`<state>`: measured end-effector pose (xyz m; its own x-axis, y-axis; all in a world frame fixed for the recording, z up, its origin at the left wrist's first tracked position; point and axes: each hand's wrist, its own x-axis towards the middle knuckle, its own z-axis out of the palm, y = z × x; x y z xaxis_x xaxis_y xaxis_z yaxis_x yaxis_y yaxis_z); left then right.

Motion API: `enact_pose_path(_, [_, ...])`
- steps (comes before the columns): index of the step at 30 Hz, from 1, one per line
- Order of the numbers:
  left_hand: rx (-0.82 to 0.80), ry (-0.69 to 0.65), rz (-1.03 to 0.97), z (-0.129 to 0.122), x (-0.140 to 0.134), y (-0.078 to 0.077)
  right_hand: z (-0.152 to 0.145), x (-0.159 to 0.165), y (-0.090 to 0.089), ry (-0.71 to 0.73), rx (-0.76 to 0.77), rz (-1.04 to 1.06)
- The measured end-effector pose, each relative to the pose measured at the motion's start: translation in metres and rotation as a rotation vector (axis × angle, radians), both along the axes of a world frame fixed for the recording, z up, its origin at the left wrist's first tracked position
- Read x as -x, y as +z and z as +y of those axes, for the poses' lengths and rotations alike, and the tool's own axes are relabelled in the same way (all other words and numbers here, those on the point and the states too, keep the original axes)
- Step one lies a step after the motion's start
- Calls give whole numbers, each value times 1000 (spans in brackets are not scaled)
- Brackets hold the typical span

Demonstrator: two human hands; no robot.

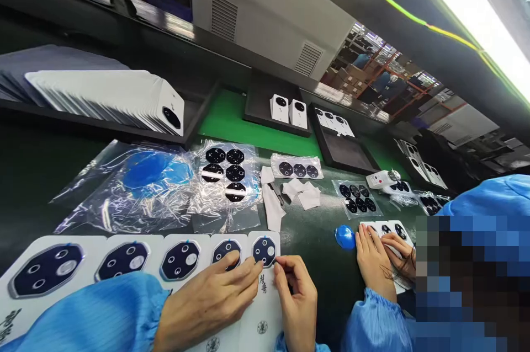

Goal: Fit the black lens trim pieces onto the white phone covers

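Several white phone back panels [265, 319] lie in a row before me, each with a dark octagonal camera plate [184, 260] with ring-shaped lens openings. Both hands meet at the rightmost camera plate [264, 247]. My left hand [211, 294] reaches across the panels from the left, its thumb and forefinger closed together at the plate's lower left edge. At the lower right edge, my right hand [298, 297] has thumb and forefinger pinched. Whatever lies between the fingertips is too small to make out. Small blue tabs show at the top edges of the plates.
Clear plastic bags with blue film [153, 172] and a sheet of black round stickers [235, 172] lie behind the panels. White paper scraps [273, 206] sit nearby. A rack of panels [136, 98] stands back left; black trays [348, 148] behind. A co-worker's hands [375, 258] are at right.
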<state>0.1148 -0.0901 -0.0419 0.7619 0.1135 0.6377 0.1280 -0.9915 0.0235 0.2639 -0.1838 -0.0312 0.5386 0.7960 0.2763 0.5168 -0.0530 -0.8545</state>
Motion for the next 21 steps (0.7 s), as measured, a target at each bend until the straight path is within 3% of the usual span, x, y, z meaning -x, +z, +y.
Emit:
enact_pose_path(14, [25, 8, 4, -1, -1, 1, 6, 2, -2, 112, 1, -406])
enact_pose_path(21, [52, -2, -9, -1, -4, 0, 4, 3, -6, 69, 4, -804])
